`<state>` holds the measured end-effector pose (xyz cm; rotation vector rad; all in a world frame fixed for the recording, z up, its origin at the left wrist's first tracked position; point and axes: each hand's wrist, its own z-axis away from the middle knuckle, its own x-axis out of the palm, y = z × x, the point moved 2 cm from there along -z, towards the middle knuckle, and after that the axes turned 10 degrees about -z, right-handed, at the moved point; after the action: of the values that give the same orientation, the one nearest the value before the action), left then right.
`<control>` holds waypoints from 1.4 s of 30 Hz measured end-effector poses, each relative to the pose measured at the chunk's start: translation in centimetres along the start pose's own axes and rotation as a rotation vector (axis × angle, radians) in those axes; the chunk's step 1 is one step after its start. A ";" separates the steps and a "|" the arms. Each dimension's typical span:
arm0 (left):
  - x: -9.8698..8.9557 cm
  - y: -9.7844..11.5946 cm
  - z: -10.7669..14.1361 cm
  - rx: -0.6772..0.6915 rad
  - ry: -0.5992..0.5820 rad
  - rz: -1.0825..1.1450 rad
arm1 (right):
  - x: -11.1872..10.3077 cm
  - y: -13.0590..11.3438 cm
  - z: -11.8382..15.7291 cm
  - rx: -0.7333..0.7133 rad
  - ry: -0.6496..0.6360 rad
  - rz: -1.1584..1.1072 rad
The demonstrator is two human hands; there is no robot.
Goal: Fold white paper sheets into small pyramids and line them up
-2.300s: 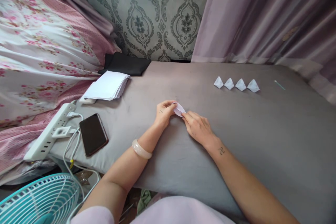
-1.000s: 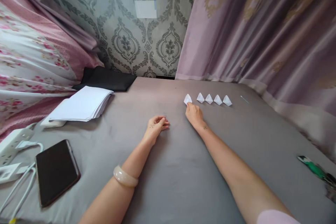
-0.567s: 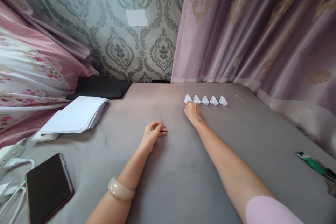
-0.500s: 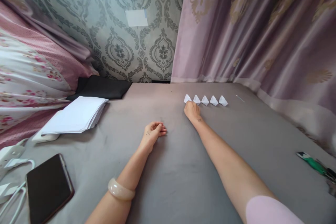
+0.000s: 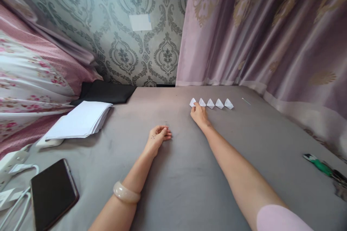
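Several small white folded paper boats stand in a row toward the back of the grey-covered surface. At the left end of that row is one paper boat (image 5: pixel 192 101), and my right hand (image 5: pixel 200 114) has its bent fingers and thumb at this boat's lower right side. The fingers partly cover the base of the neighbouring paper boat (image 5: pixel 202 102). My left hand (image 5: pixel 158 136) rests on the surface nearer to me. Its fingers point right, loosely stretched, with the thumb lying close above them and no object visible in it.
A stack of white paper (image 5: pixel 80 120) lies at the left on a white object, before a black folded item (image 5: pixel 108 91). Nearer are a phone (image 5: pixel 54 191) and white cables with plugs (image 5: pixel 20 168). A green-handled tool (image 5: pixel 321 166) lies right; a thin stick (image 5: pixel 246 101) lies behind.
My right hand has shifted slightly right and turned, so more of the leftmost paper boat shows. My left hand stays in place. The camera view has shifted a little.
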<state>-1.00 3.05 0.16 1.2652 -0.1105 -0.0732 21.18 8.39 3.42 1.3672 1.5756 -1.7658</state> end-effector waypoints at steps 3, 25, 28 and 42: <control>0.0 0.0 0.0 0.009 -0.010 0.004 | -0.5 0.1 1.9 0.001 -0.002 -0.029; -1.1 2.0 1.0 -0.055 -0.118 -0.261 | 0.0 -0.2 15.2 -0.475 -0.311 -0.211; -3.6 3.6 1.2 -0.105 -0.212 -0.429 | 0.0 -0.1 15.3 -0.481 -0.309 -0.227; -18.5 4.6 4.0 -0.083 -0.015 -0.711 | 1.3 0.6 14.4 -0.559 -0.267 -0.252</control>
<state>-19.90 2.79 4.96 1.1698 0.3315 -0.6921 15.47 -4.50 0.28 0.6673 1.9457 -1.3972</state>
